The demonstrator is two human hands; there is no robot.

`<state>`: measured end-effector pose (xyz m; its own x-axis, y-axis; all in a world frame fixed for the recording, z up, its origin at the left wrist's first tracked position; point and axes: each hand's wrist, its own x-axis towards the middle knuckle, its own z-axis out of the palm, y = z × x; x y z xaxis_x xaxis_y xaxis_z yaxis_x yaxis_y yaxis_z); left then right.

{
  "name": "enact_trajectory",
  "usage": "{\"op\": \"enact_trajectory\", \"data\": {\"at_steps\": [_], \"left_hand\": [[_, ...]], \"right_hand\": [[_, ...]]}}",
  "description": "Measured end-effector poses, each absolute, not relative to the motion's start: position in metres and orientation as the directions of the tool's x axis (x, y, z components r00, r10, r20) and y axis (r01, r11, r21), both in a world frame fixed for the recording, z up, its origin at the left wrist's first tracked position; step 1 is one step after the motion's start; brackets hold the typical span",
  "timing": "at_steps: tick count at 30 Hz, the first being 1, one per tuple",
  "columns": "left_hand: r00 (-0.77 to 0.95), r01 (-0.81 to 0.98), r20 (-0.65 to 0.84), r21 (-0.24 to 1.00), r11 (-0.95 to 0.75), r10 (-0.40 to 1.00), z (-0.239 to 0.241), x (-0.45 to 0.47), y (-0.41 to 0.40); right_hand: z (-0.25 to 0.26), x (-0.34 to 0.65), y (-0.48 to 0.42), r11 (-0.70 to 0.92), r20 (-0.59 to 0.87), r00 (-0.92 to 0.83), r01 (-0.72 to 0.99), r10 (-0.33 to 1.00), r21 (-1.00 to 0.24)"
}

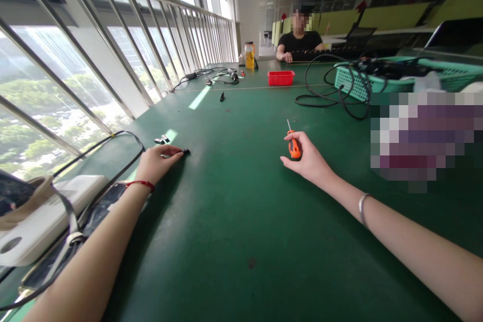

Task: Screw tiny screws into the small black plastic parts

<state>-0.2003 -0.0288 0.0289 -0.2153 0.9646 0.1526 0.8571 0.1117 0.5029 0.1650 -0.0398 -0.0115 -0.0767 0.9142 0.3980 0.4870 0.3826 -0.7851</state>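
Observation:
At the left of the green table my left hand pinches a small black piece between thumb and fingertips, low at the table surface. Its exact kind is too small to make out. Just beyond that hand lie small black and silver pieces. On the right, my right hand has its fingers around an orange and black screwdriver. The blade points away from me, and the thumb stands a little off the handle. Farther up the table lies another small black piece.
A red tray, a jar of yellow liquid and cables are at the back. A teal basket with black cables stands back right. A white device and a strap sit at left. A person sits opposite.

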Motion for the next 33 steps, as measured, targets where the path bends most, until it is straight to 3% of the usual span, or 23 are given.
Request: {"op": "enact_trajectory", "data": {"at_steps": [5,10,15,19,26,33], "left_hand": [[0.086,0.776,0.238,0.594,-0.215,0.967,0.017,-0.129,-0.036],[0.401,0.725,0.246,0.503,-0.47,0.882,0.008,-0.031,-0.033],[0.391,0.737,0.351,0.435,-0.518,0.851,0.001,0.008,-0.021],[0.337,0.712,0.343,0.516,-0.475,0.877,-0.004,0.004,-0.017],[0.322,0.678,0.351,0.562,-0.473,0.879,-0.006,0.001,-0.016],[0.326,0.637,0.337,0.613,-0.469,0.883,-0.005,0.0,-0.015]], "right_hand": [[-0.009,0.165,-0.041,0.387,0.446,0.012,0.477,0.895,-0.789],[-0.009,0.168,-0.04,0.45,0.529,0.108,0.402,0.842,-0.797],[-0.005,0.171,-0.042,0.396,0.508,0.229,0.398,0.83,-0.827],[-0.005,0.174,-0.041,0.389,0.523,0.328,0.395,0.787,-0.832],[0.013,0.175,-0.041,0.54,0.684,0.241,0.458,0.689,-0.706],[0.041,0.179,-0.044,0.602,0.726,0.281,0.415,0.627,-0.681]]}}
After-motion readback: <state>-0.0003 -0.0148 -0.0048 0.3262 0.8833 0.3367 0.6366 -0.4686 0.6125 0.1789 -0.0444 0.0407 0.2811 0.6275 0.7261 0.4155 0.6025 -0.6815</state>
